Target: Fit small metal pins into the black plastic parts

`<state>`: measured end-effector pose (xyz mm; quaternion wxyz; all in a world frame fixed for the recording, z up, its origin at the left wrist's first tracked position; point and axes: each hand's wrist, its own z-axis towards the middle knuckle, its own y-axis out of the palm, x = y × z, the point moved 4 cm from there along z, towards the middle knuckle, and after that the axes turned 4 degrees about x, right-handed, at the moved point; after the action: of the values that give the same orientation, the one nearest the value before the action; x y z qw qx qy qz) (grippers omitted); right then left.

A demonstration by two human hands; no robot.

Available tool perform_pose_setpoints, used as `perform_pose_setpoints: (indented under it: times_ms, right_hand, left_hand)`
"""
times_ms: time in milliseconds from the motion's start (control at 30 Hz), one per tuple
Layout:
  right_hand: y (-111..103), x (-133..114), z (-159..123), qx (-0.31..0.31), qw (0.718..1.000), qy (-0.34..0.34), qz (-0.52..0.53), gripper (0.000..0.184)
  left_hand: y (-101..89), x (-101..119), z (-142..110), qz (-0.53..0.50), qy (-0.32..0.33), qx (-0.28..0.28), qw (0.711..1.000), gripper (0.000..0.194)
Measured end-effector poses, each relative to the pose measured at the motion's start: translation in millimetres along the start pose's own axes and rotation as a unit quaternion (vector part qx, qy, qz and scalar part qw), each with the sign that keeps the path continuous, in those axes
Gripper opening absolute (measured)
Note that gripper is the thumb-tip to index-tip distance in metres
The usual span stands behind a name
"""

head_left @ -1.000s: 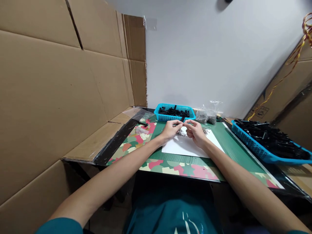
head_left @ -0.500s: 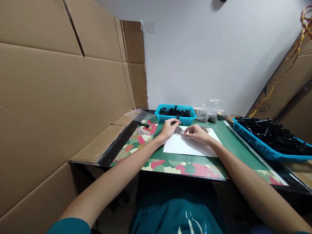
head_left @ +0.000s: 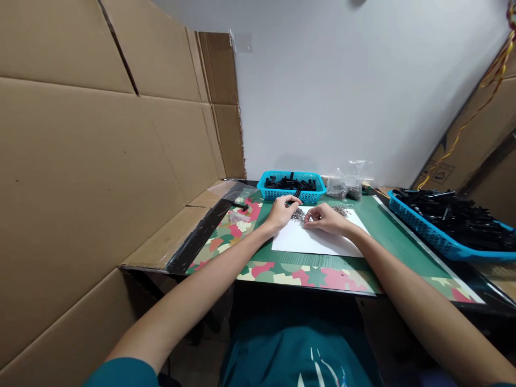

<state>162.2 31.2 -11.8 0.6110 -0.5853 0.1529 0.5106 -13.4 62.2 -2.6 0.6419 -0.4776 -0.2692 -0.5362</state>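
My left hand [head_left: 283,214] is closed on a small bundle of slim black parts [head_left: 297,193], whose ends stick up past the fingers in front of the blue basket. To its right, my right hand [head_left: 325,219] is pinched low over a white sheet of paper [head_left: 314,243]. Anything between those fingertips is too small to make out. Between the hands lies a pile of tiny silvery metal pieces [head_left: 298,214]. A second metal pile [head_left: 341,210] sits just behind my right hand, partly covered by it.
A blue basket [head_left: 266,194] of black parts stands behind the hands, and a larger one [head_left: 435,236] at the right. Clear bags [head_left: 344,187] hold small metal pieces by the wall. Small plastic bags [head_left: 238,217] lie on the mat's left. Cardboard [head_left: 173,134] walls the left side.
The view has shifted slightly. Both hands stay in nearly the same place over the paper, the left still holding the black parts and the right still pinched.
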Motion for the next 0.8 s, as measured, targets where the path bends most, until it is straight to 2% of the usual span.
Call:
perform_pose_setpoints:
  times_ms: [67, 267, 400, 667, 800]
  right_hand:
    - [-3.7, -1.9, -0.8, 0.012, 0.999, -0.008, 0.029, 0.032]
    - [-22.7, -8.6, -3.6, 0.138, 0.983, -0.012, 0.120, 0.037]
    - [-26.7, -11.7, -5.5, 0.129, 0.984, -0.029, 0.121, 0.038]
    - [-29.4, -8.7, -5.1, 0.128, 0.986, -0.037, 0.100, 0.036]
    - [-29.4, -5.8, -5.9, 0.124, 0.988, -0.017, 0.091, 0.039]
  left_hand:
    - [1.0, 1.9, -0.1, -0.010, -0.003, -0.017, 1.000, 0.019]
    - [9.1, 10.1, -5.3, -0.080, -0.069, -0.111, 0.988, 0.028]
    - [14.3, 18.4, -13.1, -0.135, -0.084, -0.173, 0.972, 0.040]
    - [12.2, 18.9, -19.7, -0.161, -0.140, -0.189, 0.959, 0.049]
    - [11.9, 18.5, -16.8, -0.147, -0.099, -0.181, 0.967, 0.054]
